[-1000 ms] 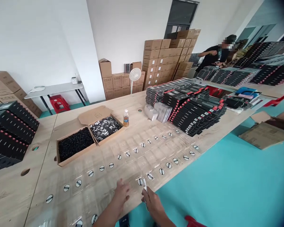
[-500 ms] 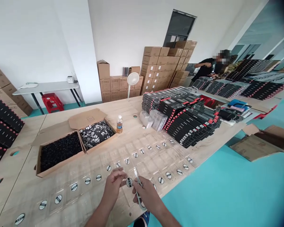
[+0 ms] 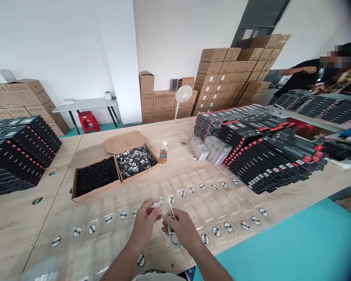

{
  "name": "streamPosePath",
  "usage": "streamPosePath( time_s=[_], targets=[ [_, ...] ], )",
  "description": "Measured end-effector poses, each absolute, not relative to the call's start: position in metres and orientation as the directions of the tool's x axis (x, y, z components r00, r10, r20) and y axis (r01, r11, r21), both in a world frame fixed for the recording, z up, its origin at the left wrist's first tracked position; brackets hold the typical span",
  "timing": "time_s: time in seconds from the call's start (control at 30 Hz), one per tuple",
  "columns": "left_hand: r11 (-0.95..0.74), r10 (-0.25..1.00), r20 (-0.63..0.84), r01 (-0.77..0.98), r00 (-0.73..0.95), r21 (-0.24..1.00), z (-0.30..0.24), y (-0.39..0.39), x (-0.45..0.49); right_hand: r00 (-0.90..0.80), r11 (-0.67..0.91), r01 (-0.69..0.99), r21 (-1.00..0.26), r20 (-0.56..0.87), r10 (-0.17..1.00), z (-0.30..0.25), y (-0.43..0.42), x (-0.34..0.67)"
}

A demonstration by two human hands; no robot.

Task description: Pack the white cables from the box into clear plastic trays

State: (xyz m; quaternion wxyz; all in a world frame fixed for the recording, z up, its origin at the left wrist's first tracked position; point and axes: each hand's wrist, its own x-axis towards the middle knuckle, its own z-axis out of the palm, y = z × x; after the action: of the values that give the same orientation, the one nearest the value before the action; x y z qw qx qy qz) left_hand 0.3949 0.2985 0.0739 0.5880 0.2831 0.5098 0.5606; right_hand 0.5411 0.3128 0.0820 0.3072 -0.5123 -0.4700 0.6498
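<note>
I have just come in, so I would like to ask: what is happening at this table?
Someone is doing handwork at a wooden table. The right hand holds a pale looped cord; the left hand is close beside it, and what it may pinch is hard to make out. Clear plastic pieces with round labels lie in rows around. Farther back, two open cardboard boxes stand on the left and stacked black boxes on the right. Another person is at the back right.
</note>
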Motion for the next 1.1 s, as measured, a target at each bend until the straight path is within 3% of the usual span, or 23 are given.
streamPosePath(
  time_s=[0.23, 0.4, 0.83, 0.9, 0.97, 1.03, 1.1],
  targets=[
    [0.226, 0.944, -0.319, -0.530, -0.089, 0.817, 0.072, 0.298, 0.401, -0.136, -0.324, 0.196, -0.925, -0.353, 0.926, 0.080, 0.310, 0.538],
    [0.281, 0.944, -0.327, -0.624, 0.042, 0.730, 0.075, 0.298, 0.413, -0.090, -0.296, 0.235, -0.926, -0.324, 0.942, 0.087, 0.304, 0.532],
    [0.206, 0.952, -0.288, -0.474, -0.106, 0.856, 0.063, 0.299, 0.424, -0.093, -0.365, 0.286, -0.886, -0.405, 0.910, 0.096, 0.296, 0.530],
    [0.216, 0.940, -0.313, -0.468, -0.139, 0.857, 0.063, 0.300, 0.425, -0.102, -0.353, 0.382, -0.854, -0.418, 0.902, 0.102, 0.297, 0.530],
    [0.225, 0.930, -0.334, -0.480, -0.153, 0.848, 0.062, 0.301, 0.426, -0.093, -0.245, 0.577, -0.779, -0.361, 0.928, 0.104, 0.297, 0.528],
    [0.231, 0.921, -0.354, -0.506, -0.161, 0.831, 0.061, 0.302, 0.426, -0.072, -0.101, 0.785, -0.611, -0.252, 0.965, 0.101, 0.297, 0.526],
    [0.235, 0.911, -0.373, -0.520, -0.176, 0.821, 0.060, 0.304, 0.425, -0.077, -0.012, 0.882, -0.470, -0.169, 0.983, 0.094, 0.296, 0.524]
  ],
)
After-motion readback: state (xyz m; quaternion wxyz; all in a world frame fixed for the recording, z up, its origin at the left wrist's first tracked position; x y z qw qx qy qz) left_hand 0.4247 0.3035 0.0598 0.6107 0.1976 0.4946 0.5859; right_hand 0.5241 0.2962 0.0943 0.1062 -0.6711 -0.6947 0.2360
